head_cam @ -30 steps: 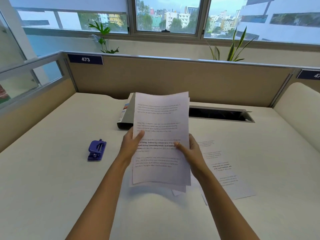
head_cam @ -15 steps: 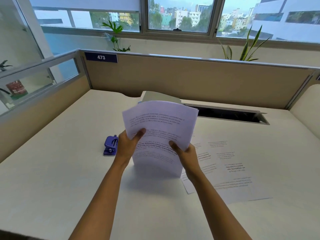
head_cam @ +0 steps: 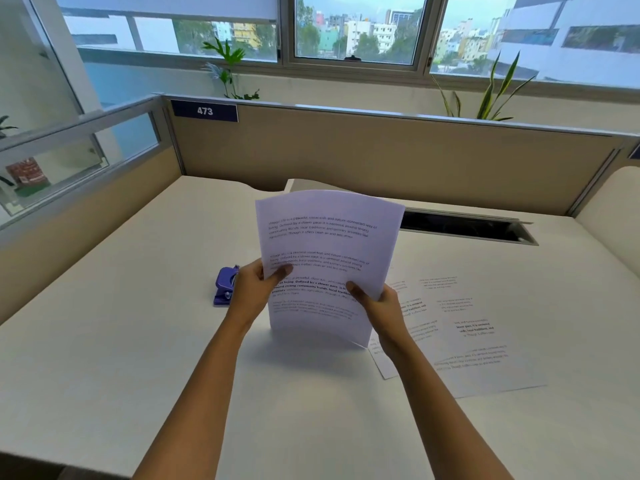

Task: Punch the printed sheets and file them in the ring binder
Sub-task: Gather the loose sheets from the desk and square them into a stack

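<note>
Both hands grip one stack of printed sheets (head_cam: 329,265) at its side edges: the left hand (head_cam: 254,289) has its thumb across the front of the left edge, and the right hand (head_cam: 379,306) pinches the right edge the same way. This stack stands almost upright, with its lower edge on the desk (head_cam: 121,341) and its top curved. More sheets (head_cam: 460,334) lie flat on the desk at the right. A purple punch (head_cam: 224,285) sits just beside the left hand. Behind the stack, a grey edge of the binder (head_cam: 304,184) shows.
</note>
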A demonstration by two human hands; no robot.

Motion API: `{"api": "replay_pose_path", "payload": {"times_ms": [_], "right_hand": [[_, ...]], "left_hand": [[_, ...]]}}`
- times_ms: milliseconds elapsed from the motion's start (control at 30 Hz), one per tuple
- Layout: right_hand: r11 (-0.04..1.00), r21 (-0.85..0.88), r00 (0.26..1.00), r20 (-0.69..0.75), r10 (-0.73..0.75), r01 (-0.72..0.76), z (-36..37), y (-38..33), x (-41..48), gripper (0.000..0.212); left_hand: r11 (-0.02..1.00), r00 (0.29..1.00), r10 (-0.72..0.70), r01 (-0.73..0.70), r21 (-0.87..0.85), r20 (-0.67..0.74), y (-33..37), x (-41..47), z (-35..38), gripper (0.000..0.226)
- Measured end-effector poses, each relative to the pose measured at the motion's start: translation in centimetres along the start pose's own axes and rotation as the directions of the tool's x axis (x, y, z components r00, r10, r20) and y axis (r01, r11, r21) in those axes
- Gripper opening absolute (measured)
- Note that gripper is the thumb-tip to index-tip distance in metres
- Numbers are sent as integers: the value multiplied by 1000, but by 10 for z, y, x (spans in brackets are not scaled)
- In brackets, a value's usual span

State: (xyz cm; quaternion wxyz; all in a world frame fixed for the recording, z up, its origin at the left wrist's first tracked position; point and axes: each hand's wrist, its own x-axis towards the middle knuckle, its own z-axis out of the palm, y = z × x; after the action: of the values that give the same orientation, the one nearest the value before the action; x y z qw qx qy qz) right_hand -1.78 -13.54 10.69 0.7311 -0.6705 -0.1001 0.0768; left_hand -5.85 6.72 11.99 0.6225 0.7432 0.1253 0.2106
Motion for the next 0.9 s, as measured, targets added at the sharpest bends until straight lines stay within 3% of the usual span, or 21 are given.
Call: {"api": "replay_pose_path", "payload": {"times_ms": [267, 400, 567, 667, 767, 900], "right_hand": [[999, 1, 998, -38, -49, 49, 2, -2, 7, 13], [998, -52, 999, 36, 32, -30, -4, 11, 10, 21], [996, -68, 998, 24, 52, -50, -8, 14, 16, 17], [993, -119, 999, 25, 29, -25, -15, 11, 23, 26], [971, -238, 998, -70, 3, -19, -35, 10, 33, 30], [862, -492, 941, -334, -60, -120, -86, 19, 46, 29]], "left_hand": [[999, 998, 46, -47, -23, -34, 8, 1, 1, 20], [997, 1000, -8, 9, -73, 20, -6, 5, -2, 26], [995, 996, -50, 56, -77, 77, -10, 14, 0, 10], [989, 995, -62, 71, -127, 73, -8, 21, 3, 10], [973, 989, -132, 142, -182, 68, -9, 27, 6, 20], [922, 958, -266, 286, -260, 112, -13, 33, 8, 24]]}}
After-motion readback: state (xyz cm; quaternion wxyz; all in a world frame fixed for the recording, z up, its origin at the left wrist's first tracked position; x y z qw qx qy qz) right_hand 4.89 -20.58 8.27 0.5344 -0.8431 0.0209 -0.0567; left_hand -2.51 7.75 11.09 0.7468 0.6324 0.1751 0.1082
